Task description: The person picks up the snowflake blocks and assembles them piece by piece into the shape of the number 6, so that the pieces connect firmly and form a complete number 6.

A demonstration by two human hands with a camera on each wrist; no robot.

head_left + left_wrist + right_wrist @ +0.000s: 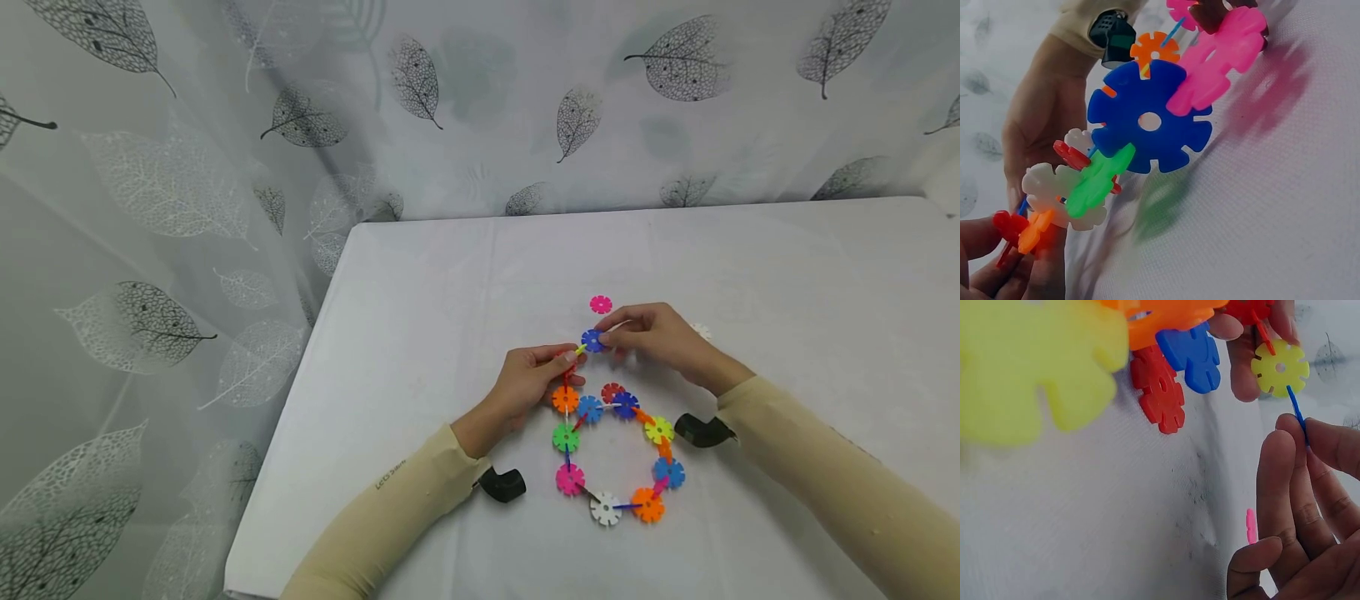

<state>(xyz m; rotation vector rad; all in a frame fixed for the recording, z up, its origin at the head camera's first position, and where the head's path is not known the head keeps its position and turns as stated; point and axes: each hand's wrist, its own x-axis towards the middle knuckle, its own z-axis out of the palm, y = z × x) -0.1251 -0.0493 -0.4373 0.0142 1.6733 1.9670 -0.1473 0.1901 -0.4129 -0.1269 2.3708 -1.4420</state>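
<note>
My right hand [660,337] pinches a blue notched disc [592,340] between thumb and fingers; in the right wrist view this blue disc [1297,412] stands edge-on, its slot meeting a yellow disc [1280,367]. Beyond the yellow disc, my left hand [525,379] grips a red disc [1249,310] at the chain's end. That red disc joins an orange disc [566,398], from which a ring of interlocked plastic discs runs toward me, including a green one [566,437], a pink one [570,479] and a white one [605,508]. My fingers partly hide the red disc in the head view.
A pink disc [601,304] lies loose beyond my hands. A white disc [701,331] shows partly behind my right hand. Just behind the ring, a red disc [612,391] rests on the white-covered table [420,283]. A leaf-patterned curtain [480,125] hangs at the back.
</note>
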